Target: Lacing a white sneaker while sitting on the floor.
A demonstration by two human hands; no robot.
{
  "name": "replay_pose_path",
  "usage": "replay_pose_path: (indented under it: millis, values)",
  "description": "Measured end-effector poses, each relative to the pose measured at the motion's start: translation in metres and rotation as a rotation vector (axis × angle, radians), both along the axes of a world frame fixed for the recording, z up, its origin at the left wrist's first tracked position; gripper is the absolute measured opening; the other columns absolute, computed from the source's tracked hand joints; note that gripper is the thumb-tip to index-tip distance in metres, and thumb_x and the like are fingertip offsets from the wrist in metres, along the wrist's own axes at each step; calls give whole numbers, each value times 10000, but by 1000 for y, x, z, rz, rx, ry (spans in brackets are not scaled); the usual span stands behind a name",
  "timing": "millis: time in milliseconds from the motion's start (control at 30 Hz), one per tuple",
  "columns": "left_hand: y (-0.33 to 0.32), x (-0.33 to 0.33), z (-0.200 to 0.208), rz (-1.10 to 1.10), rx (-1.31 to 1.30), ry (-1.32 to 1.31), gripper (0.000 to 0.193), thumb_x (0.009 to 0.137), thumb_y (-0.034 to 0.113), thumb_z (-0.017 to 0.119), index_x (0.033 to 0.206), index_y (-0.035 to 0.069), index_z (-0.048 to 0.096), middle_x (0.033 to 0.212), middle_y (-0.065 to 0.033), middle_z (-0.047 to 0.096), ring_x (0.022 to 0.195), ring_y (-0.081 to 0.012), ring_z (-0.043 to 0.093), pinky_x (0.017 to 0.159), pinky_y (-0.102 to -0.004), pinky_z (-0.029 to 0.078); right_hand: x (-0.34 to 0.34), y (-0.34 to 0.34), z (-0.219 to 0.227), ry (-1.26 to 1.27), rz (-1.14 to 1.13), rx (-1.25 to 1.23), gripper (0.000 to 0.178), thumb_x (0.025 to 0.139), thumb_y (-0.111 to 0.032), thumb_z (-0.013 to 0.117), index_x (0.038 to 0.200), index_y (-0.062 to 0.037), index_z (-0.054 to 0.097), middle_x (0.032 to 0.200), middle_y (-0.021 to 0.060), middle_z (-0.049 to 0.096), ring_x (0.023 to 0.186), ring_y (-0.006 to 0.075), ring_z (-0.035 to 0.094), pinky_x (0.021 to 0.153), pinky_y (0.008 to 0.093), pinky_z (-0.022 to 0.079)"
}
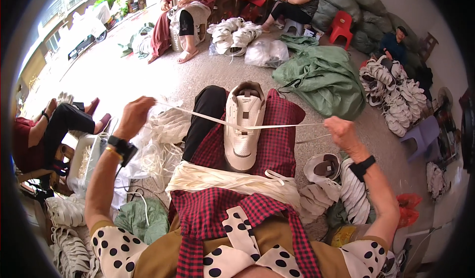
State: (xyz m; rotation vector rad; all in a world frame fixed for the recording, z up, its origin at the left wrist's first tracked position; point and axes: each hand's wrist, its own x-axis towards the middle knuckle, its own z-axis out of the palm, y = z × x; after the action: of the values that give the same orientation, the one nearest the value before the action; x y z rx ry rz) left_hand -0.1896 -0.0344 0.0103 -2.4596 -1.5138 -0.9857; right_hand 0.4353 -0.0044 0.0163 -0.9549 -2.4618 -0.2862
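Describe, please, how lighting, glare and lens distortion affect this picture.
Head view, upper left: strong daylight glare nearly whitens the floor; head view, right: the purple stool sits in dimmer light and looks tilted, probably from fisheye distortion; head view, centre: the cream shoe and white lace read fairly sharp; head view, edges: the image fades into black corners.

Daylight: strong, coming in from the upper left
Floor [129, 76]: blown out to white on that side
Right wall [451, 43]: dimmer, greyish
Shoe [240, 147]: evenly lit, fairly sharp
Picture rim: black fisheye vignette, straight edges bowed
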Motion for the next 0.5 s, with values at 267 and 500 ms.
replay_pose_path:
  millis: [267,500]
  values:
    - [-47,-122,65,420,163,101,170,934,34,553,1039,-24,674,1010,-189,713,913,-326,705,801,-360,543,155,-42,67,-124,-468,157,142,922,-89,550,965,-5,657,1007,155,679,877,344,671,739,425,540]
    - [-84,-319,81,545,116,287,378,993,224,463,1327,72,552,1224,-128,650,1096,-202,622,960,-295,473,231,-90,91,-246,-832,445,158,920,-95,528,968,-46,670,944,137,670,874,349,658,740,434,538]
